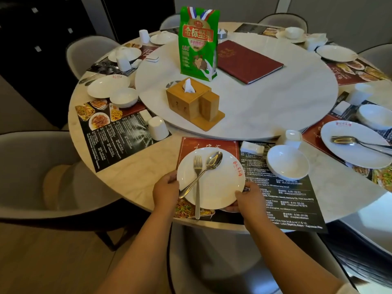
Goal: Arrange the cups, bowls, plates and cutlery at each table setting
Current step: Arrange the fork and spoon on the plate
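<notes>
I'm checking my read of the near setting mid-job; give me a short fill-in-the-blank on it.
1. Both hands, left and right, hold the white ____.
2. On it, the fork lies crossed with a ____.
3. The empty bowl sits to the plate's ____.
4. The tissue box is made of ____.

Missing words: plate; spoon; right; wood

A plate point(214, 183) sat on the near placemat point(282, 196), a fork point(197, 181) and spoon point(209, 166) crossed on it. A bowl point(287, 164) lay to its right, a tissue box point(187, 98) beyond.
</notes>
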`<state>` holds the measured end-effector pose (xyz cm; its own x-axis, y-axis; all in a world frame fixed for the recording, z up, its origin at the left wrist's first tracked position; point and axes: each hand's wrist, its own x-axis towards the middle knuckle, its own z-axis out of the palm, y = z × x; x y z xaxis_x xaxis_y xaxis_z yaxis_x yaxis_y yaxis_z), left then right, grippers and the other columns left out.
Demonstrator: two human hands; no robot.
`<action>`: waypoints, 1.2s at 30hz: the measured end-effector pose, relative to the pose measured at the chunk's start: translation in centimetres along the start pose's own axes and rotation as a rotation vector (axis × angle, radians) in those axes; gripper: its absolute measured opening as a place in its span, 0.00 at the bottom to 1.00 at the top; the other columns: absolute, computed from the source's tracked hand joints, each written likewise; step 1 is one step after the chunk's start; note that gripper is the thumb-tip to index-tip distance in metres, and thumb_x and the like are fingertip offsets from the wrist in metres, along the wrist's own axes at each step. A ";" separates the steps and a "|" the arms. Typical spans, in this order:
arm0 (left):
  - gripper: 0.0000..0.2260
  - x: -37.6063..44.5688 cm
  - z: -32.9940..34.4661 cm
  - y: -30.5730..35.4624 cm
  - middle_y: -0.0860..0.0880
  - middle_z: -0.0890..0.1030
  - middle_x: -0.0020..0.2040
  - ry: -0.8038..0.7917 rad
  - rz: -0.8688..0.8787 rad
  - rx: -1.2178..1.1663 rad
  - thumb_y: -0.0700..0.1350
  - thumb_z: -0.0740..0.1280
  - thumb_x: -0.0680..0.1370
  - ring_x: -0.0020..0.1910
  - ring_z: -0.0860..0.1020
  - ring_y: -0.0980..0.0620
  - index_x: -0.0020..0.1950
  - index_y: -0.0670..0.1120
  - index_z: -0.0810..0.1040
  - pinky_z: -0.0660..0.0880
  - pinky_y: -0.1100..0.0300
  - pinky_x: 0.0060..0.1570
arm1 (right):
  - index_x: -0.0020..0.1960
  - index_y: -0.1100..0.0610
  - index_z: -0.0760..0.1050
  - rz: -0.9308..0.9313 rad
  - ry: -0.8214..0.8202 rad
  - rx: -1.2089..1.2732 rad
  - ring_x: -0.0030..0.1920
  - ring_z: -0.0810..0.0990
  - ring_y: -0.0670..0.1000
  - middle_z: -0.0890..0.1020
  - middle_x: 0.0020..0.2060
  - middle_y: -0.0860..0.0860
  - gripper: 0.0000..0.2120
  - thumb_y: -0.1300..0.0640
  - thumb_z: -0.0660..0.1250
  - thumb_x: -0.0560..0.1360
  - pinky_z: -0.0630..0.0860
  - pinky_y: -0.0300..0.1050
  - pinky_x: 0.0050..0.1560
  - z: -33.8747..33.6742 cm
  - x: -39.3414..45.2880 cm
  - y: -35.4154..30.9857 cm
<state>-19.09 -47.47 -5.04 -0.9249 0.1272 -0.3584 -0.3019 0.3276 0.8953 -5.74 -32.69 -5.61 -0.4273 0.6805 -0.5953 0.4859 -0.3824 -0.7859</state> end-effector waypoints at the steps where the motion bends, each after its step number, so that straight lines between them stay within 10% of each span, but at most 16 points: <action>1: 0.16 -0.2 0.0 0.1 0.49 0.79 0.60 0.022 0.064 0.089 0.36 0.63 0.78 0.52 0.76 0.53 0.64 0.46 0.79 0.73 0.64 0.44 | 0.60 0.51 0.67 -0.008 0.021 -0.036 0.40 0.85 0.58 0.78 0.52 0.54 0.14 0.64 0.64 0.78 0.83 0.50 0.34 0.0 -0.1 -0.1; 5: 0.10 -1.3 0.4 -0.3 0.48 0.73 0.63 0.084 0.332 0.473 0.45 0.68 0.78 0.60 0.70 0.50 0.59 0.48 0.81 0.71 0.63 0.53 | 0.67 0.56 0.67 -0.232 0.268 -0.262 0.56 0.77 0.56 0.71 0.61 0.56 0.22 0.61 0.68 0.75 0.76 0.47 0.50 0.2 -0.8 -0.8; 9: 0.09 -2.4 0.7 -1.2 0.51 0.73 0.59 0.061 0.367 0.633 0.49 0.70 0.76 0.61 0.68 0.51 0.55 0.50 0.82 0.74 0.57 0.57 | 0.58 0.55 0.76 -0.521 0.184 -0.369 0.52 0.77 0.50 0.76 0.55 0.52 0.12 0.62 0.65 0.76 0.70 0.39 0.44 0.8 -1.4 -1.9; 16: 0.04 -4.0 1.0 -1.4 0.52 0.73 0.57 0.035 0.392 0.626 0.47 0.72 0.74 0.61 0.68 0.51 0.48 0.51 0.81 0.71 0.61 0.57 | 0.50 0.41 0.78 -0.392 -0.265 -0.426 0.45 0.79 0.54 0.82 0.46 0.53 0.15 0.60 0.60 0.79 0.79 0.53 0.49 3.2 -0.8 -3.1; 26: 0.11 -4.3 1.5 -2.0 0.50 0.77 0.58 -0.060 0.429 0.536 0.41 0.65 0.78 0.57 0.76 0.51 0.60 0.49 0.77 0.76 0.58 0.56 | 0.47 0.54 0.81 -0.351 -0.203 -0.420 0.40 0.82 0.50 0.84 0.42 0.52 0.02 0.58 0.71 0.74 0.80 0.44 0.46 4.3 1.1 -3.3; 36: 0.14 -3.9 2.6 -1.5 0.47 0.80 0.59 -0.083 0.410 0.623 0.44 0.65 0.80 0.57 0.78 0.47 0.66 0.47 0.78 0.76 0.50 0.60 | 0.58 0.58 0.73 -0.482 -0.142 -0.767 0.48 0.80 0.55 0.81 0.48 0.57 0.18 0.66 0.71 0.70 0.73 0.42 0.44 4.9 0.3 -3.4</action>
<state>-14.46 -45.98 -5.67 -0.9071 0.4150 -0.0696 0.2725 0.7053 0.6544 -11.26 -34.18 -3.93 -0.7801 0.5562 -0.2865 0.5820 0.4770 -0.6586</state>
